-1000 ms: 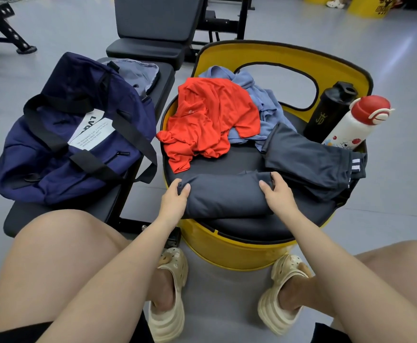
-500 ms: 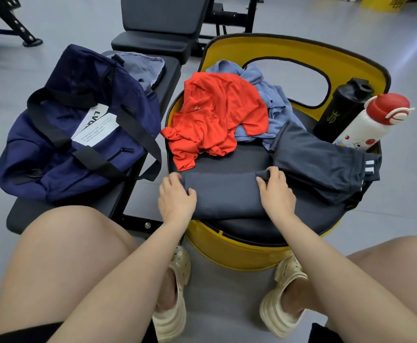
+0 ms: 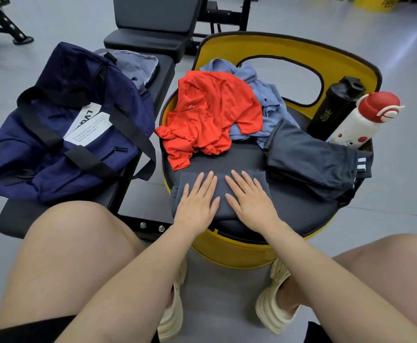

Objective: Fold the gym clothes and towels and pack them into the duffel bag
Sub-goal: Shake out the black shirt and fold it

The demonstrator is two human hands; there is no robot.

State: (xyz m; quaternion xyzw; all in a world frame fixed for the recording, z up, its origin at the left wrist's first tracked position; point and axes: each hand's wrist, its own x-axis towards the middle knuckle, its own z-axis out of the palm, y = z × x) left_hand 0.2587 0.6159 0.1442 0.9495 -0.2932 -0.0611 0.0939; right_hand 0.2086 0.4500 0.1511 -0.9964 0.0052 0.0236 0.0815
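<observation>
A folded dark grey garment [image 3: 221, 189] lies at the front of the round black seat [image 3: 289, 216] of a yellow chair. My left hand [image 3: 197, 201] and my right hand [image 3: 248, 198] press flat on it side by side, fingers straight. Behind it lie a crumpled red shirt [image 3: 209, 112], a light blue garment [image 3: 259, 90] and dark grey shorts with white stripes [image 3: 316, 159]. The navy duffel bag [image 3: 61, 125] with black straps sits on a black bench to the left, a grey cloth [image 3: 135, 65] showing at its far end.
A black shaker bottle [image 3: 336, 107] and a white bottle with a red cap [image 3: 361, 120] lean against the yellow chair back [image 3: 289, 45]. The black bench [image 3: 162, 70] runs along the left. My knees and cream clogs [image 3: 274, 315] are below, on grey floor.
Both hands gripped the ends of the grey garment before; now they lie flat on top of it, close together, and it looks narrower and more compact.
</observation>
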